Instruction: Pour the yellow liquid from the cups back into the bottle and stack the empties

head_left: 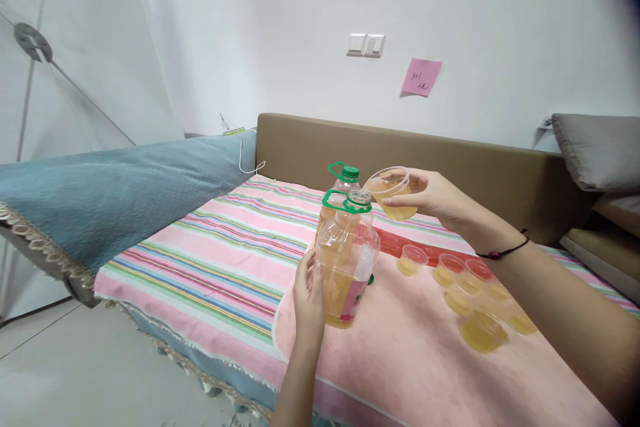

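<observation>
An uncapped clear bottle (345,267) with a green ring handle stands part full of yellow liquid on a pink mat (410,360). My left hand (309,293) is wrapped round its left side. In my right hand (425,197), a clear plastic cup (397,203) of yellow liquid is tilted, its rim at the bottle's mouth. Behind stands a second bottle (350,177) with a green cap. Several cups of yellow liquid sit on the mat at the right, among them a small one (411,261) and a larger one (483,332).
The mat lies on a striped cloth (215,260). A brown backrest (300,140) runs behind, with a blue-covered armrest (150,180) at the left. Grey cushions (600,150) are at the far right. Something red and flat (425,247) lies behind the cups.
</observation>
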The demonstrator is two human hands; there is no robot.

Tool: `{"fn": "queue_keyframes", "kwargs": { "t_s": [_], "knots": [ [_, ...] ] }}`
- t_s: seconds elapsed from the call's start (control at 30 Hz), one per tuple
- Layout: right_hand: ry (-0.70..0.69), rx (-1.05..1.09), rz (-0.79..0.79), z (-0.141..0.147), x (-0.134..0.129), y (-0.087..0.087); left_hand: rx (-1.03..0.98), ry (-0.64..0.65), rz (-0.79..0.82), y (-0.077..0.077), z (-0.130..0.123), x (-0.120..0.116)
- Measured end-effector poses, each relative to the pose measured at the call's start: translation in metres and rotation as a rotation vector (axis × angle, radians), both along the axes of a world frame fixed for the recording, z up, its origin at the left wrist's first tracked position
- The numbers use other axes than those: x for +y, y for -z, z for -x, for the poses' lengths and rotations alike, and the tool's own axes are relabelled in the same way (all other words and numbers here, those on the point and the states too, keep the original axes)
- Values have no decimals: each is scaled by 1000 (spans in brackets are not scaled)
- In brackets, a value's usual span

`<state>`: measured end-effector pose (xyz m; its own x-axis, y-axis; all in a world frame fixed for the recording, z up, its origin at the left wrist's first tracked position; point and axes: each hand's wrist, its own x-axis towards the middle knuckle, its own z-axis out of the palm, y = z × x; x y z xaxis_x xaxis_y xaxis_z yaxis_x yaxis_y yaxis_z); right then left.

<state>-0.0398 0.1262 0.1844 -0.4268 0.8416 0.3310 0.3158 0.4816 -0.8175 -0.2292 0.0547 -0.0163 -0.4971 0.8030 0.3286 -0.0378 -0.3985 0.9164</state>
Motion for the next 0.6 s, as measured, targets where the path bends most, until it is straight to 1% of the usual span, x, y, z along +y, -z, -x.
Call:
{"fn": "queue_keyframes", "kwargs": {
  "t_s": [0.2, 0.37, 0.6],
  "knots": [
    [-26, -9, -6, -1, 3, -2, 19, -5, -21, 1, 1, 1],
    [-38, -28, 16, -1, 5, -5, 38, -17, -7, 1, 2, 0],
    [-38, -34, 3, 0, 5, -9, 40, -43, -5, 4, 4, 0]
  ]
}}
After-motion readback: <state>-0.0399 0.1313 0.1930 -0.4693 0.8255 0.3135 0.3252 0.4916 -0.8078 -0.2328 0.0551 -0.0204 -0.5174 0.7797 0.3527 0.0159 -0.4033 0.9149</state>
